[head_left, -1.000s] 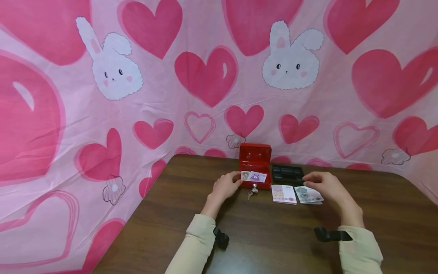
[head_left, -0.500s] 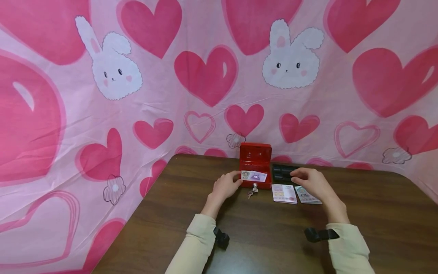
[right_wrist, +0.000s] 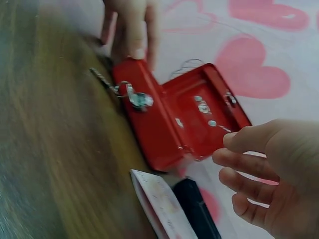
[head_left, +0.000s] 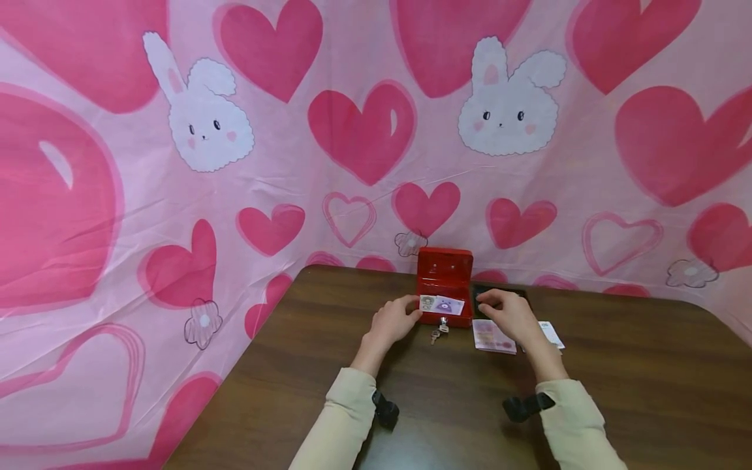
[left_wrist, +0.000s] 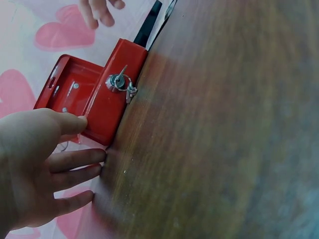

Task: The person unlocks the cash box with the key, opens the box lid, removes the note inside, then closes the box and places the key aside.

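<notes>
A red cash box [head_left: 458, 320] stands with its lid [head_left: 444, 267] raised, and banknotes [head_left: 450, 305] lie across its opening. My left hand [head_left: 395, 318] rests at the box's left side; in the left wrist view its thumb [left_wrist: 75, 122] touches the rim and the other visible fingers stretch out beside the box. My right hand [head_left: 512, 314], fingers slightly bent with nothing seen between them, hovers right of the box, covering part of a black tray [head_left: 485, 289]. Pink folded banknotes [head_left: 493, 337] lie in front of the tray; my right arm partly hides another stack of banknotes [head_left: 551, 333].
Keys [head_left: 435, 336] hang from the lock at the box front. All of it sits near the back edge of a brown wooden table [head_left: 329, 307]. Behind the table hangs a pink cloth [head_left: 435, 156] printed with hearts and rabbits.
My right hand has moved left, from above the right end of the black tray and the green banknotes to near the box's right side. My left hand has stayed at the box.
</notes>
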Available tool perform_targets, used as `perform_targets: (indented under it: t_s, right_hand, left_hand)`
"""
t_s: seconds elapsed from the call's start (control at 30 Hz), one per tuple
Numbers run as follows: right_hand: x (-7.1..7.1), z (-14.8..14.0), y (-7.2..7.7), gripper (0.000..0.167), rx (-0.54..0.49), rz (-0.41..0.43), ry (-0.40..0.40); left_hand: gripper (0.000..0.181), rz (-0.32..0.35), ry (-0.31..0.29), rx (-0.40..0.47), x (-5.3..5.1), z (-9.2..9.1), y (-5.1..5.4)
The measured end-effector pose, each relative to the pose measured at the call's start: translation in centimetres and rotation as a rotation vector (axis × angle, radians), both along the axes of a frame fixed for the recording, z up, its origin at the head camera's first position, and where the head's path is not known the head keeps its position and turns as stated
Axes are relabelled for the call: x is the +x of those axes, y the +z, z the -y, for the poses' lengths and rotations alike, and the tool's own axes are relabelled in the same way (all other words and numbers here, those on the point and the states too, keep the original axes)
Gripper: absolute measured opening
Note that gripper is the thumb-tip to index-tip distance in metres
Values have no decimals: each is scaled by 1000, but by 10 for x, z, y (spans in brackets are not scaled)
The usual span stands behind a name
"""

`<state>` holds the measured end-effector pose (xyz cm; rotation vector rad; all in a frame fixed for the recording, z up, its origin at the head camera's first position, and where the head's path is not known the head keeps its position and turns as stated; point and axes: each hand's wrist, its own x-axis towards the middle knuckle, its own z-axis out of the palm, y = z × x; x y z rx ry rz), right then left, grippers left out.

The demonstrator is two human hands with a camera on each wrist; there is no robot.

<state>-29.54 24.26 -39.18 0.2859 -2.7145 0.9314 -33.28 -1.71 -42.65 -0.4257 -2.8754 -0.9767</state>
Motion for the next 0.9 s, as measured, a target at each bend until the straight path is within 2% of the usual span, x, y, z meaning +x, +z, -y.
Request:
perform_targets:
  t_s: [0.2, 0.4, 0.67, 0.9]
  right_hand:
    - [-9, 12, -5, 26, 2, 50, 23]
    - [-16, 23, -1, 29, 67, 84, 45]
    - [-21, 33, -1, 32, 87, 143, 30]
    - [-24, 39, -4, 35, 164, 161, 35]
  left_hand:
    - [43, 10, 2, -1, -2, -1, -2]
    - [43, 16, 10, -1, -2, -1, -1]
    - [42, 9, 5, 0, -2, -1, 0]
    - [42, 14, 3, -2, -1, -1, 0]
